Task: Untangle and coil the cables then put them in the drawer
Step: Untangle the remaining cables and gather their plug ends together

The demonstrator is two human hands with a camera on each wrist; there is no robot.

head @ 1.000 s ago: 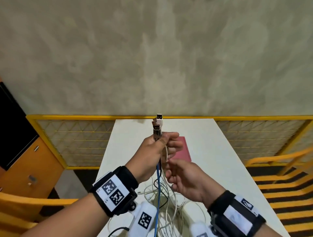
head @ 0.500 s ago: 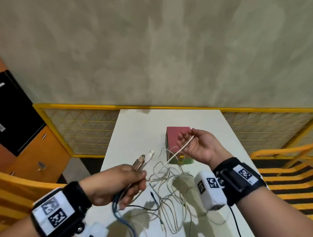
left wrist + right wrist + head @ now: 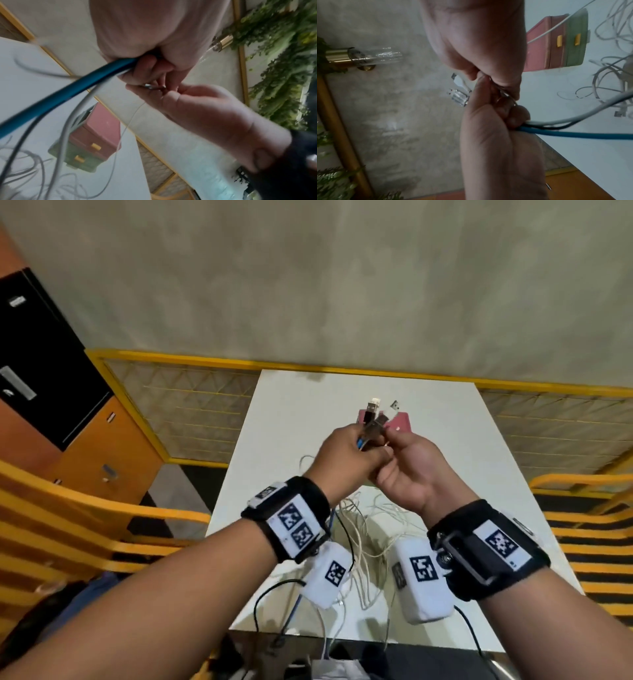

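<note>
A white table (image 3: 291, 405) holds a loose tangle of white cables (image 3: 363, 529) at its near middle, with a small pink and green drawer box (image 3: 92, 136) beyond. Raised above, the left hand (image 3: 346, 460) grips a bundle of cable ends, among them a blue cable (image 3: 573, 134), plugs (image 3: 373, 409) pointing up. The right hand (image 3: 411, 470), touching it, pinches one plug end

I read this as an office or staff room. My white table (image 3: 294, 392) stands against a plastered wall (image 3: 308, 285); at nine o'clock an orange filing cabinet (image 3: 102, 446), yellow slatted chairs (image 3: 61, 508) at eight and three, and greenery (image 3: 281, 54) by a brass-mounted wall lamp (image 3: 363, 56).
</note>
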